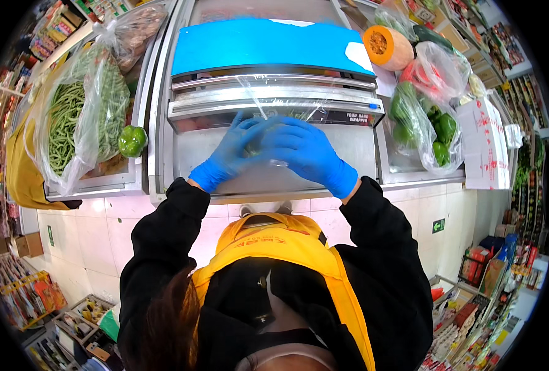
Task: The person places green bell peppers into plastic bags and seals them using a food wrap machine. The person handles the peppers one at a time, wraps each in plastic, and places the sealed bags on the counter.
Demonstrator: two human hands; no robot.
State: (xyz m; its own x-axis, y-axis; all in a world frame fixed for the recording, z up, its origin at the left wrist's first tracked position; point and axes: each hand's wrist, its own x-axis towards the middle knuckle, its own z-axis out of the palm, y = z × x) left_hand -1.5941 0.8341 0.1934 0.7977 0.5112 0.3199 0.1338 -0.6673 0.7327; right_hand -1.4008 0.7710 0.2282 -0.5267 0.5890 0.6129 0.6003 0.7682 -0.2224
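Note:
My left hand [230, 150] and my right hand [302, 148], both in blue gloves, meet over the metal work surface of a food hand wrapper [274, 105]. Between them they hold a film-wrapped item, mostly hidden by the fingers; what it is, I cannot tell. Clear plastic film [286, 95] stretches from the wrapper's metal bars down to my hands. A blue cover [265, 46] with white patches lies across the top of the machine.
Left are a bag of green beans [66, 125], a green bell pepper [133, 141] and another filled bag [137, 37]. Right are a cut pumpkin [390, 47], bagged green peppers [441, 134] and a white carton [483, 143]. The counter edge [265, 197] runs before me.

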